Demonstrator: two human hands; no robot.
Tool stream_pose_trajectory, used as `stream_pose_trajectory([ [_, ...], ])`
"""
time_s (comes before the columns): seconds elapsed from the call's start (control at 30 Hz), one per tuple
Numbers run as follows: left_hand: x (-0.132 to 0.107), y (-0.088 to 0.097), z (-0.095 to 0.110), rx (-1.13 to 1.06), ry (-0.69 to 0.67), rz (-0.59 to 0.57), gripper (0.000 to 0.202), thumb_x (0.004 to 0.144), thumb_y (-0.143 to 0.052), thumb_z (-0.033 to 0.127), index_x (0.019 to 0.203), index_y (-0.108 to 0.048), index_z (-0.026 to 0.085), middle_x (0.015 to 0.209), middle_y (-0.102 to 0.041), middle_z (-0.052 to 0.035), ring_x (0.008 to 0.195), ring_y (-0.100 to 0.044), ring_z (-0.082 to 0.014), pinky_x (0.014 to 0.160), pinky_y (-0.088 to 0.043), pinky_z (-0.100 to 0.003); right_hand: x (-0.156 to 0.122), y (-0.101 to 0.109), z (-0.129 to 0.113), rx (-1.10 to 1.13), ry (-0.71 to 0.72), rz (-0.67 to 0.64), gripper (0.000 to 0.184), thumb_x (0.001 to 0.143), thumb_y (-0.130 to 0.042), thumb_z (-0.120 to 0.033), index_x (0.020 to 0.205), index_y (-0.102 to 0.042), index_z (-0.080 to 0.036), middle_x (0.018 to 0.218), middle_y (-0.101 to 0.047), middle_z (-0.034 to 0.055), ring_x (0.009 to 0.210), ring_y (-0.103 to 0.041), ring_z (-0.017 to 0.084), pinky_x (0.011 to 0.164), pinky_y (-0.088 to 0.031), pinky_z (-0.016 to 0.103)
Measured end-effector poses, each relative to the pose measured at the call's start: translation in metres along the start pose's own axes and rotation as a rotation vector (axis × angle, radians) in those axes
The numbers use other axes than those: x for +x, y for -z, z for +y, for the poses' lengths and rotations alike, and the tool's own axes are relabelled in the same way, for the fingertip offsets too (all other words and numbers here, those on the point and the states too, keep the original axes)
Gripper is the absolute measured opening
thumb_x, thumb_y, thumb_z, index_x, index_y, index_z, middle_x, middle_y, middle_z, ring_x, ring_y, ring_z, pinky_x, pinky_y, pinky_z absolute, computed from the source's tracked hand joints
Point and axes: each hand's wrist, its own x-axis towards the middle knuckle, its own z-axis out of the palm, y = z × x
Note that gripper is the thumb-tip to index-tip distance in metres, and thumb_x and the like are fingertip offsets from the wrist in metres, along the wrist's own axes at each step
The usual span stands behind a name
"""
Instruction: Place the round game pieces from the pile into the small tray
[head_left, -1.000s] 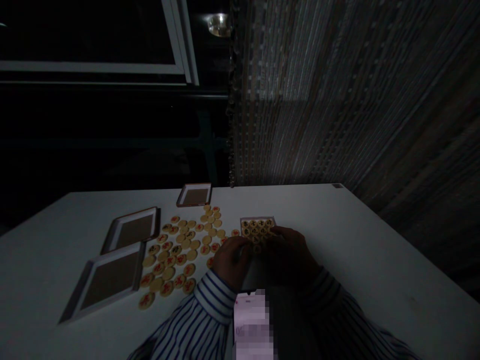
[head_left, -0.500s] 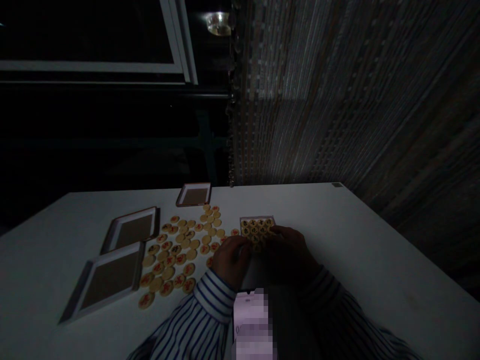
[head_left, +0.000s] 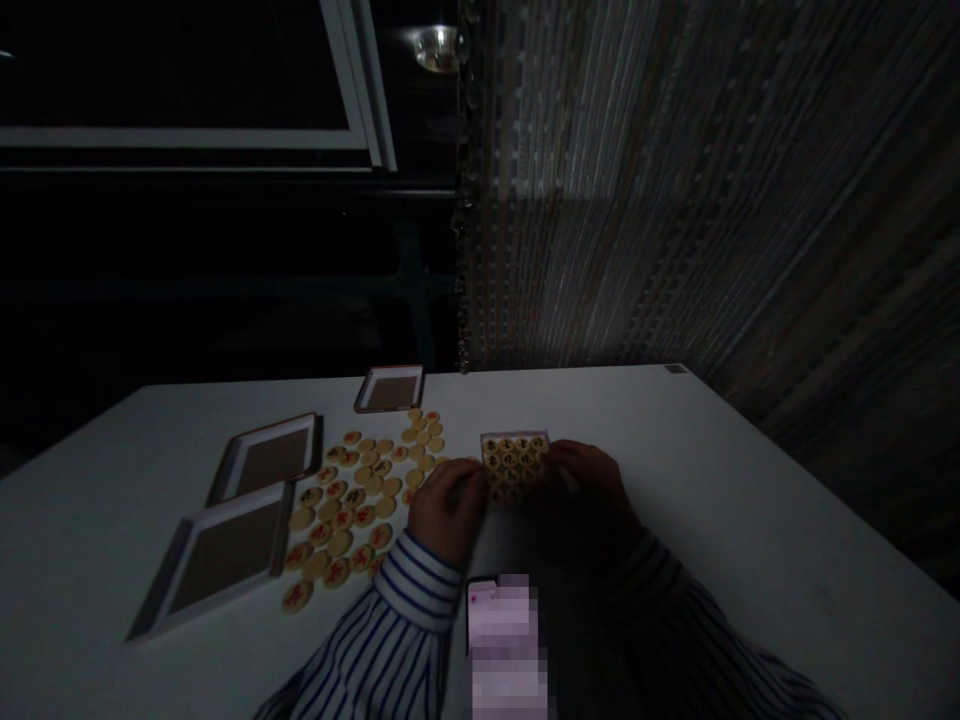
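Observation:
A small pale box (head_left: pixel 514 435) holds rows of round Chinese chess pieces (head_left: pixel 517 470), face up with dark characters. My left hand (head_left: pixel 446 510) is at the box's left side, its thumb and fingertips curled together at the edge. From the other side, my right hand (head_left: pixel 596 492) has its fingertips on the box's right edge; deep shadow covers its lower fingers. To the left lie many loose pieces (head_left: pixel 339 543), some showing red or dark characters and some blank side up.
Three shallow trays or lids stand on the white table (head_left: pixel 720 520): one at the near left (head_left: pixel 225 550), another behind it (head_left: pixel 270 455), a third at the back (head_left: pixel 390 388). A lit phone (head_left: pixel 499 620) lies between my forearms. A string curtain (head_left: pixel 585 200) hangs behind.
My left hand has drawn back from over the box's lower left pieces to its left edge. The right hand has shifted slightly to the right, uncovering more pieces.

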Motion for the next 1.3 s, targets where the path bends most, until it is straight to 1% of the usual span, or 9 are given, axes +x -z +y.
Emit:
stream_pose_trajectory([
  [0.13, 0.004, 0.008, -0.001, 0.015, 0.030, 0.058, 0.017, 0.078, -0.050, 0.028, 0.083, -0.063, 0.018, 0.084, -0.066, -0.0044, 0.080, -0.061, -0.0153, 0.075, -0.049, -0.029, 0.005, 0.009, -0.005, 0.001, -0.084, 0.056, 0.024, 0.083, -0.040, -0.028, 0.087, -0.062, -0.017, 0.088, -0.066, 0.0069, 0.083, -0.058, 0.018, 0.075, -0.042, 0.032],
  [0.3, 0.005, 0.014, -0.005, 0.013, 0.057, 0.132, 0.020, 0.076, -0.052, 0.032, 0.083, -0.064, 0.017, 0.084, -0.065, -0.0043, 0.076, -0.061, -0.0150, 0.070, -0.050, -0.027, 0.008, 0.015, -0.011, -0.007, -0.095, 0.129, 0.023, 0.084, -0.040, -0.024, 0.086, -0.061, -0.017, 0.086, -0.066, 0.0065, 0.082, -0.058, 0.018, 0.076, -0.041, 0.031],
  [0.5, 0.008, 0.021, -0.010, 0.004, 0.135, 0.153, 0.027, 0.074, -0.052, 0.038, 0.085, -0.064, 0.016, 0.085, -0.066, -0.0055, 0.079, -0.062, -0.0169, 0.074, -0.050, -0.029, 0.008, 0.013, -0.013, 0.038, -0.135, 0.126, 0.023, 0.083, -0.040, -0.024, 0.088, -0.061, -0.016, 0.087, -0.066, 0.0066, 0.082, -0.058, 0.017, 0.077, -0.040, 0.032],
  [0.7, 0.011, 0.029, -0.003, -0.074, 0.249, 0.180, 0.031, 0.071, -0.055, 0.042, 0.084, -0.065, 0.016, 0.082, -0.067, -0.0060, 0.077, -0.062, -0.0178, 0.072, -0.050, -0.030, 0.010, 0.013, -0.020, 0.029, -0.136, 0.130, 0.024, 0.084, -0.039, -0.023, 0.087, -0.062, -0.016, 0.086, -0.066, 0.0062, 0.081, -0.057, 0.016, 0.079, -0.037, 0.031],
  [0.9, 0.005, 0.055, 0.000, -0.022, 0.281, 0.210, 0.033, 0.068, -0.058, 0.044, 0.084, -0.065, 0.017, 0.088, -0.067, -0.0062, 0.082, -0.062, -0.0193, 0.077, -0.049, -0.033, 0.013, 0.017, -0.029, 0.000, -0.089, 0.085, 0.024, 0.083, -0.038, -0.021, 0.083, -0.061, -0.015, 0.079, -0.066, 0.0063, 0.074, -0.056, 0.016, 0.074, -0.036, 0.029],
  [1.0, -0.002, 0.072, -0.003, 0.070, 0.291, 0.170, 0.033, 0.068, -0.057, 0.045, 0.085, -0.065, 0.018, 0.089, -0.067, -0.0059, 0.082, -0.062, -0.0200, 0.074, -0.050, -0.033, 0.013, 0.018, -0.033, 0.018, -0.067, 0.067, 0.024, 0.083, -0.038, -0.020, 0.080, -0.061, -0.015, 0.075, -0.064, 0.0061, 0.072, -0.055, 0.015, 0.072, -0.035, 0.028],
  [1.07, -0.008, 0.079, -0.007, 0.136, 0.266, 0.125, 0.031, 0.069, -0.057, 0.044, 0.085, -0.065, 0.018, 0.089, -0.067, -0.0059, 0.082, -0.062, -0.0201, 0.072, -0.050, -0.032, 0.013, 0.017, -0.035, 0.023, -0.053, 0.046, 0.024, 0.084, -0.037, -0.021, 0.079, -0.060, -0.016, 0.074, -0.064, 0.0053, 0.071, -0.054, 0.015, 0.072, -0.034, 0.028],
  [1.13, -0.015, 0.080, -0.012, 0.205, 0.205, 0.131, 0.029, 0.071, -0.055, 0.043, 0.083, -0.065, 0.019, 0.088, -0.067, -0.0055, 0.082, -0.062, -0.0196, 0.074, -0.050, -0.033, 0.012, 0.015, -0.036, 0.014, -0.035, -0.002, 0.024, 0.084, -0.037, -0.022, 0.076, -0.059, -0.016, 0.071, -0.062, 0.0046, 0.069, -0.052, 0.015, 0.071, -0.032, 0.028],
  [1.3, -0.025, 0.071, -0.029, 0.348, -0.023, 0.019, 0.028, 0.074, -0.051, 0.041, 0.086, -0.065, 0.019, 0.086, -0.067, -0.0060, 0.083, -0.061, -0.0206, 0.077, -0.048, -0.036, 0.009, 0.012, -0.042, -0.003, 0.022, -0.134, 0.024, 0.085, -0.037, -0.021, 0.073, -0.057, -0.017, 0.067, -0.059, 0.0024, 0.064, -0.049, 0.014, 0.067, -0.030, 0.028],
])
